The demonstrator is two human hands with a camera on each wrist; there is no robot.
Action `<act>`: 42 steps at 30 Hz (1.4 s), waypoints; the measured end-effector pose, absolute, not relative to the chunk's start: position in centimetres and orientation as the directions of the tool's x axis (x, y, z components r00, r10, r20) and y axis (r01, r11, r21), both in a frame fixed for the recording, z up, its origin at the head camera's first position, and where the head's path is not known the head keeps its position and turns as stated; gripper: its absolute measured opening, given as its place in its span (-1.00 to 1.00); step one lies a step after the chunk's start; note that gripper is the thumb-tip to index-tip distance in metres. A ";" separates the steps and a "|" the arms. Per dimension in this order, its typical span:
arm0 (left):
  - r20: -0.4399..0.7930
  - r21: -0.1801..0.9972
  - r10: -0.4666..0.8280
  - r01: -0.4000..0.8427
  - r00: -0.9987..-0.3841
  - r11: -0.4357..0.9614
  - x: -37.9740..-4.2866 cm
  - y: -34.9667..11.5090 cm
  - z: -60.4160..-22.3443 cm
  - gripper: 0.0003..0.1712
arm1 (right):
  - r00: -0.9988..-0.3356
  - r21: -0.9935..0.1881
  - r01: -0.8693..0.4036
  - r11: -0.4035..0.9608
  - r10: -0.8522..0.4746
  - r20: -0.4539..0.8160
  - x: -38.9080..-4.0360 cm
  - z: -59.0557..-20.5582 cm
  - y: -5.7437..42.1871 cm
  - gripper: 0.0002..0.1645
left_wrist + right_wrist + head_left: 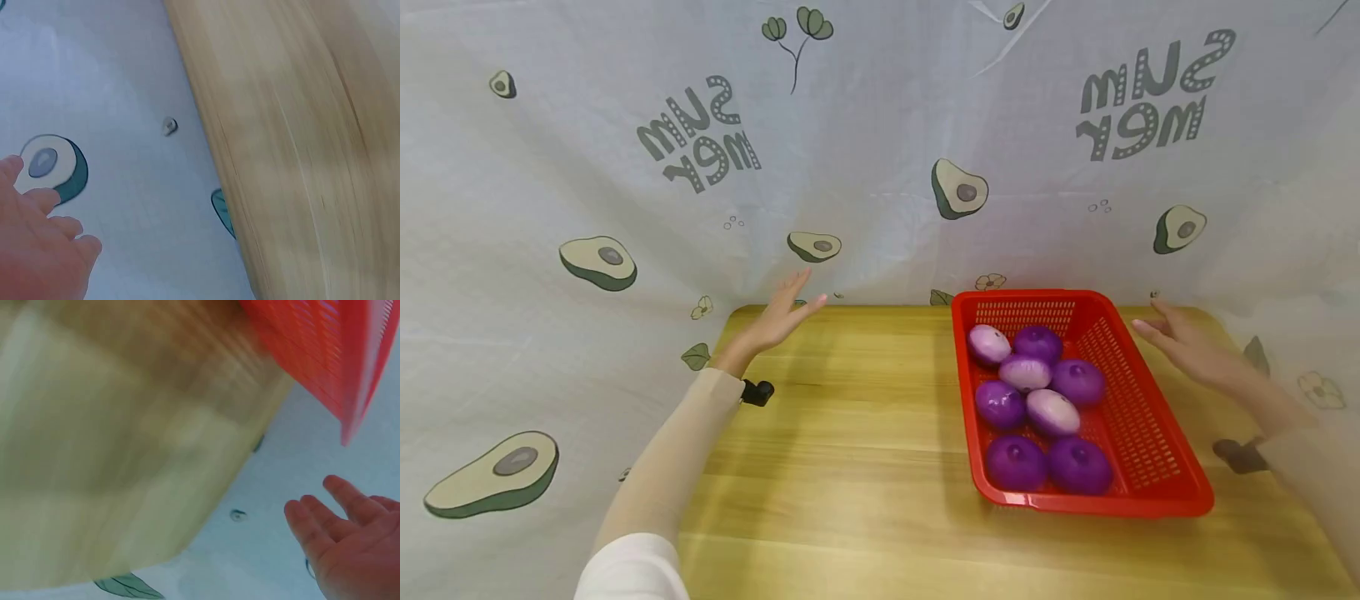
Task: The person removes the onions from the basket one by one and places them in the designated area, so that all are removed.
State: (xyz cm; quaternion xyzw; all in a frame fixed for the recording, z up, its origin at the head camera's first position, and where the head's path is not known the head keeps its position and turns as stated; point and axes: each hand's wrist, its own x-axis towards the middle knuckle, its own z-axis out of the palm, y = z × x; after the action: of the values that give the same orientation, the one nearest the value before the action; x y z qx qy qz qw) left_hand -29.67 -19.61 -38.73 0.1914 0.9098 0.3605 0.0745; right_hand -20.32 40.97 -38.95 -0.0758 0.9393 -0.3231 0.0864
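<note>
A red plastic basket (1168, 492) with slotted walls stands on the right part of the wooden table. Several purple onions (1078, 465) lie in it, some deep purple and some paler. My right hand (1187, 346) hovers just right of the basket's far corner, fingers extended and holding nothing; in the right wrist view this hand (359, 540) shows beside the basket wall (312, 356). Over the table's far left corner, my left hand (771, 321) is raised with spread fingers and an empty palm. The left wrist view shows its fingers (78, 244) relaxed.
The wooden table (835, 467) has rounded far corners. A pale curtain (865, 150) printed with avocados and mirrored lettering hangs behind and around it. A black wrist strap piece (757, 392) sits at the left wrist, and another (1240, 456) at the right.
</note>
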 end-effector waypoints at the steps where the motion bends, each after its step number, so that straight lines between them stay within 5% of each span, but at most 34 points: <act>1: -0.001 0.709 0.415 0.292 -0.910 0.642 -29.6 -19.4 -38.6 -0.03 | -0.974 -0.616 -0.081 0.783 -0.194 -0.118 -20.1 -39.2 41.0 -0.09; 17: -0.053 0.850 0.568 0.262 -0.821 0.458 -28.1 -15.1 -37.3 -0.18 | -0.973 -0.706 0.031 0.708 -0.140 -0.184 -16.8 -42.7 40.8 -0.09; 28: -0.027 0.858 0.690 0.337 -0.723 0.387 -27.4 -10.9 -36.6 -0.17 | -0.996 -0.832 -0.084 0.549 -0.081 0.047 -16.1 -45.0 39.5 -0.25; 42: -0.017 0.879 0.826 0.385 -0.563 0.281 -27.4 -5.1 -35.7 -0.18 | -0.992 -0.824 -0.126 0.552 -0.049 0.119 -15.4 -45.1 39.6 -0.31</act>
State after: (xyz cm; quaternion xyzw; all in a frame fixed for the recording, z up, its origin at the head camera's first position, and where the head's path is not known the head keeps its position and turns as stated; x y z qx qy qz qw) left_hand -27.36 -5.11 -35.75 0.3974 0.7616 0.4491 0.2457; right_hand -15.44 39.58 -45.13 -0.0498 0.8800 -0.4705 -0.0411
